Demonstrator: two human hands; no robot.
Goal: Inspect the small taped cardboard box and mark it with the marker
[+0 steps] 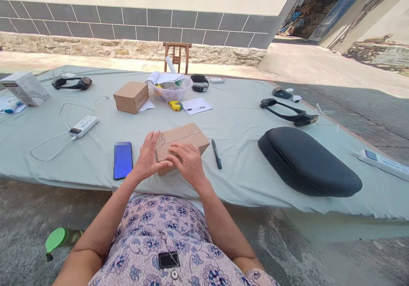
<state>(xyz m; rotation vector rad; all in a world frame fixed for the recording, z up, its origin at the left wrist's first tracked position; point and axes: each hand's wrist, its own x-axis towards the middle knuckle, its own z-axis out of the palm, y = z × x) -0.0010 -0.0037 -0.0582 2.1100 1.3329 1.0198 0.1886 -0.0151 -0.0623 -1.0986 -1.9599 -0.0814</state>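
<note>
The left hand (148, 156), fingers spread, perhaps touches the cardboard box (191, 136); the right hand (189, 160) rests unclenched on top.

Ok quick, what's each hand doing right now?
Left hand: open, at the left end of the brown rectangular cardboard box; contact unclear.
Right hand: open, fingers on the box's top.

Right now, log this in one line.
left hand: at left end of near box | right hand: on its top | string: on it | pen: right of it
</note>
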